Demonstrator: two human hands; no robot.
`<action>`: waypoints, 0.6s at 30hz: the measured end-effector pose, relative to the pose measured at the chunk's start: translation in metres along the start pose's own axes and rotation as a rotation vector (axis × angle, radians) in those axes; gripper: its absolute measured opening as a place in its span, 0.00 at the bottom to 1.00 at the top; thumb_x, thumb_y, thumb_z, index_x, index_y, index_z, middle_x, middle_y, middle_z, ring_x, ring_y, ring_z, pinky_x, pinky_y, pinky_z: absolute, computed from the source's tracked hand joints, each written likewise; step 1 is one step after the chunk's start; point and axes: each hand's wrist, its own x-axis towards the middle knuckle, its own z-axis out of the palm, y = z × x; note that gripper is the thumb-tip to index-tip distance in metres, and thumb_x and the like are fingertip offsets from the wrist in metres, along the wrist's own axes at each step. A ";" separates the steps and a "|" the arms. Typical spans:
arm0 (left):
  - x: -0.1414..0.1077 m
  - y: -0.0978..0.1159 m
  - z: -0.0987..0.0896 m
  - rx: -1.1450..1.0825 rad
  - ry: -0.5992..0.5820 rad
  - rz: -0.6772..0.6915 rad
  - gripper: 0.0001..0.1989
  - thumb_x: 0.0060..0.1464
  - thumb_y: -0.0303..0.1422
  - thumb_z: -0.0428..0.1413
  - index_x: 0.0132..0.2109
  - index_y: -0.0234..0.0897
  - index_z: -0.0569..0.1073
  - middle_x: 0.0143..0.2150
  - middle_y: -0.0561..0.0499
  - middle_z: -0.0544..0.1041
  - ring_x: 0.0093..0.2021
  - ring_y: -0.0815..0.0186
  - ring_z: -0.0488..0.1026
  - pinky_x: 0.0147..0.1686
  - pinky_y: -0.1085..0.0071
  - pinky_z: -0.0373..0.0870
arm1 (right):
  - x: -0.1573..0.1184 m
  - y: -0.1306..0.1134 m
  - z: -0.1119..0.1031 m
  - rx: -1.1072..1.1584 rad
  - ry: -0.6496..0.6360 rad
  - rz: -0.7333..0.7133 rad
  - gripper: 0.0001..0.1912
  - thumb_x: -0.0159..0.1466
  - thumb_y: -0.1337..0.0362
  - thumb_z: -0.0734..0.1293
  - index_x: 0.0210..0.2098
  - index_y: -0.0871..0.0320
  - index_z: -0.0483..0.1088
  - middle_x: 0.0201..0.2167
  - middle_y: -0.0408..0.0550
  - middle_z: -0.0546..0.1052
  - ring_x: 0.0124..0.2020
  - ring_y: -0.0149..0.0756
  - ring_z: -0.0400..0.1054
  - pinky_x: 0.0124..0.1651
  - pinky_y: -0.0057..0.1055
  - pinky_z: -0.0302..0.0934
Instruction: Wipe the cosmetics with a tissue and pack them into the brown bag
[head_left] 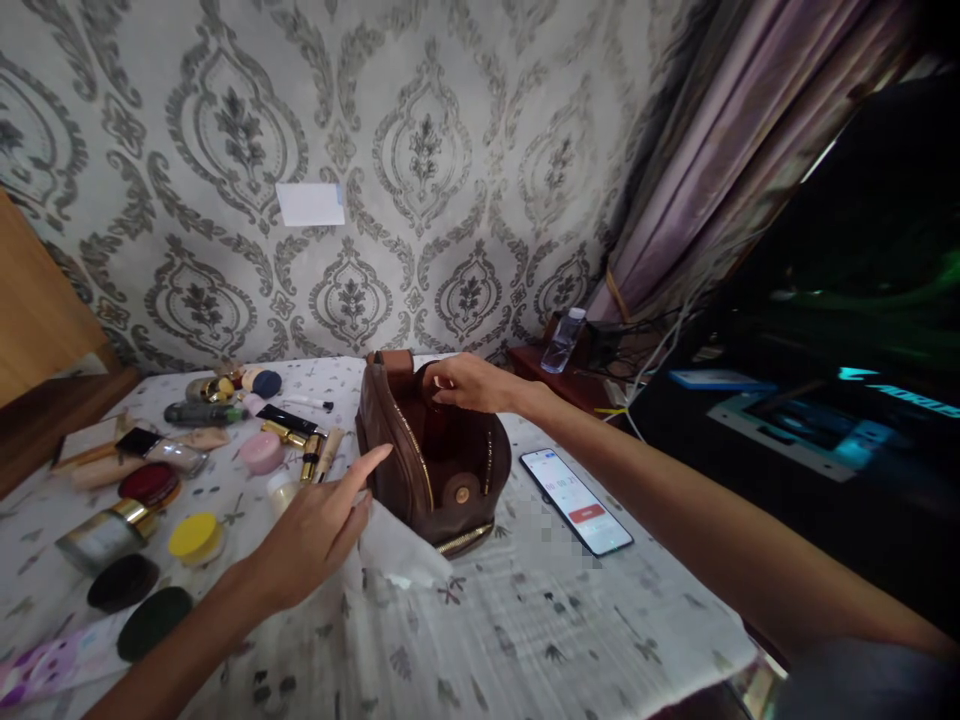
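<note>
The brown bag (386,430) stands open near the table's (570,640) back edge, approx. mid-way along; as I judge, its main risk is tipping or sagging, b/c its walls look soft and the R hand (465,383) reaches over the right rim w/ fingers curled at the opening; whether they grasp the rim or smth. inside, I cannot tell. The L hand (322,540) has the index finger stretched to the bag's left side and the others loosely bent, not clenched; if they pinch the white tissue (405,550), I cannot tell. The tissue may get dragged, b/c it lies close under this hand. The phone (577,502), near the right edge, could be pushed by the R forearm if it drops low. Jars on the left half, e.g. the pink jar (262,453) and the yellow-lid jar (196,538), could be knocked by the L arm. As for materials: the bag is smooth, leather-like, rounded, w/ gold-col. zipper teeth and a round metal snap (461,494); the tissue is thin and crumpled; the jars are short cylinders; the tablecloth is finely wrinkled, w/ leaf print.
</note>
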 end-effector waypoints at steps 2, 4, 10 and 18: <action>-0.003 -0.002 0.001 0.009 -0.001 0.002 0.25 0.68 0.34 0.38 0.69 0.37 0.54 0.24 0.58 0.67 0.25 0.65 0.69 0.29 0.71 0.61 | 0.001 0.000 0.001 0.006 0.040 0.036 0.11 0.62 0.69 0.67 0.45 0.60 0.75 0.34 0.46 0.78 0.34 0.34 0.68 0.38 0.27 0.54; -0.004 -0.002 0.002 0.011 0.007 0.007 0.25 0.68 0.34 0.38 0.69 0.37 0.55 0.24 0.58 0.67 0.25 0.66 0.68 0.28 0.71 0.60 | 0.006 0.002 0.003 0.006 0.095 0.071 0.12 0.63 0.69 0.66 0.47 0.61 0.75 0.35 0.47 0.78 0.34 0.34 0.68 0.38 0.27 0.55; -0.005 -0.004 0.003 0.011 0.019 0.008 0.25 0.68 0.32 0.40 0.69 0.36 0.55 0.24 0.58 0.68 0.24 0.66 0.69 0.27 0.72 0.60 | 0.041 0.007 0.006 -0.084 0.172 0.164 0.14 0.67 0.67 0.64 0.50 0.62 0.74 0.40 0.52 0.80 0.41 0.37 0.70 0.42 0.28 0.55; -0.012 -0.017 0.007 0.043 0.010 -0.001 0.24 0.68 0.32 0.39 0.69 0.38 0.55 0.27 0.55 0.74 0.28 0.65 0.74 0.30 0.72 0.66 | 0.066 0.008 0.017 -0.116 0.122 0.144 0.13 0.67 0.68 0.63 0.47 0.64 0.75 0.46 0.57 0.79 0.46 0.40 0.70 0.43 0.29 0.55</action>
